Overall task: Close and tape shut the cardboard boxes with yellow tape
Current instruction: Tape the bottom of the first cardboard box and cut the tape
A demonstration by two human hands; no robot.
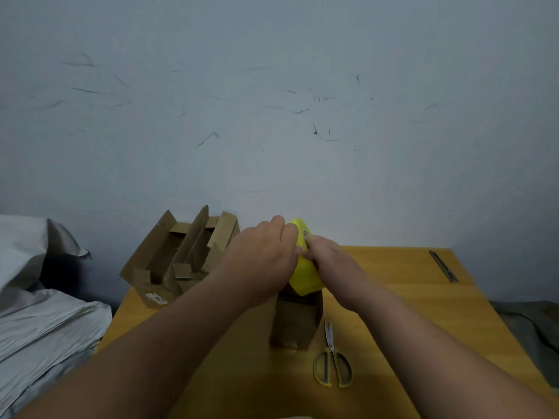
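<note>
Head view, both hands' grip on yellow tape roll [305,278], left hand [263,252], right hand [325,255], above cardboard box [295,322], scissors [332,358] just beside

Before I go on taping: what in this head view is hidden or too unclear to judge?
- Top of the box: covered by the tape roll and both hands, so whether its flaps are closed or taped can't be told.
- Tape's free end: hidden between the left hand and right hand.
- Label on the open boxes: too small to read.
- Dark strip at the table's far right: too blurred to identify.
</note>
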